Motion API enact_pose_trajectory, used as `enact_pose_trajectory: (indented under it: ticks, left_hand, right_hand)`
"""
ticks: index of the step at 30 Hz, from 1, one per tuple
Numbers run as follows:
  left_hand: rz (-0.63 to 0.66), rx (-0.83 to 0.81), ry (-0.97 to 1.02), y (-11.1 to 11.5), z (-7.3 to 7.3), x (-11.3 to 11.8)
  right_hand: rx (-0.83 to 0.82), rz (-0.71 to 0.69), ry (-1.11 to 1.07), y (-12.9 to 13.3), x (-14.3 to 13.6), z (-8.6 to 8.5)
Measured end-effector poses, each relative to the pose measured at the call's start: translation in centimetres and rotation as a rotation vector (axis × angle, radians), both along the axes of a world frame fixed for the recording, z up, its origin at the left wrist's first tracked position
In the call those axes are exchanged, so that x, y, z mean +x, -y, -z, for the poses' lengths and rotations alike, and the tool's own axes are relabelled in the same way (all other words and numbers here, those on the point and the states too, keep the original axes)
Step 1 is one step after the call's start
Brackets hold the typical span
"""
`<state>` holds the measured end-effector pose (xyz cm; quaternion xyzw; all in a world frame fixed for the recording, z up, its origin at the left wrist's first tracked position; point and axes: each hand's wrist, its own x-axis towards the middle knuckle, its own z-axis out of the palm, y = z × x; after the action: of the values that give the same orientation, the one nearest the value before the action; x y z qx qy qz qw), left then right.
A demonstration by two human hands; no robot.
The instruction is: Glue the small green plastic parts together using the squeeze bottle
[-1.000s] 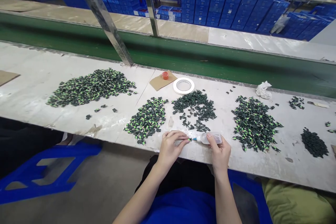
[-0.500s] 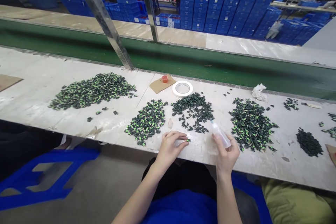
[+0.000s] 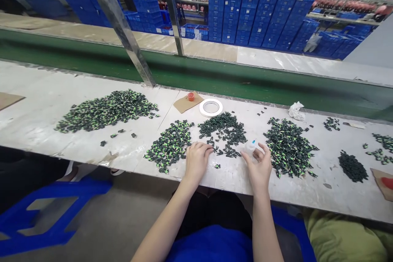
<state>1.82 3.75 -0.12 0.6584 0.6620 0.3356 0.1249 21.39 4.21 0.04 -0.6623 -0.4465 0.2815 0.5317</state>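
Finished pieces cannot be told apart, but much looks left: dark pieces [image 3: 223,121] lie loose at centre, one green-and-black piece [image 3: 217,166] alone below them, the left hand [image 3: 197,159] bent at their edge, any hold hidden, the right hand [image 3: 258,167] part-open at the upright bottle [image 3: 249,146], grip unclear.

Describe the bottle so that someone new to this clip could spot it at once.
On the long pale table, find the person's right hand. The bottle is at its fingertips, between the loose dark pieces and the green-flecked pile on the right. Its whitish body and small blue tip set it apart from both.
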Motion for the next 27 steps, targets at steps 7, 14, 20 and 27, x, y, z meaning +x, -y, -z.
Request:
enact_pose_trajectory:
  ticks: [7,14,20,27]
  left_hand:
    - [0.145,-0.055,-0.095,-0.3,0.0,-0.4]
    - [0.323,0.062,0.329,1.3,-0.9,-0.3]
    - [0.437,0.245,0.49,3.1,-1.8,0.5]
    - [0.369,0.204,0.333,3.4,-1.5,-0.2]
  right_hand:
    - [0.463,0.195,0.162,3.0,-1.6,-0.5]
    - [0.181,-0.134,-0.179,5.3,-4.2,-0.6]
    - [-0.047,-0.416,-0.482,4.5,-4.9,-1.1]
    - [-0.149,-0.449,-0.492,4.3,-4.0,-0.6]
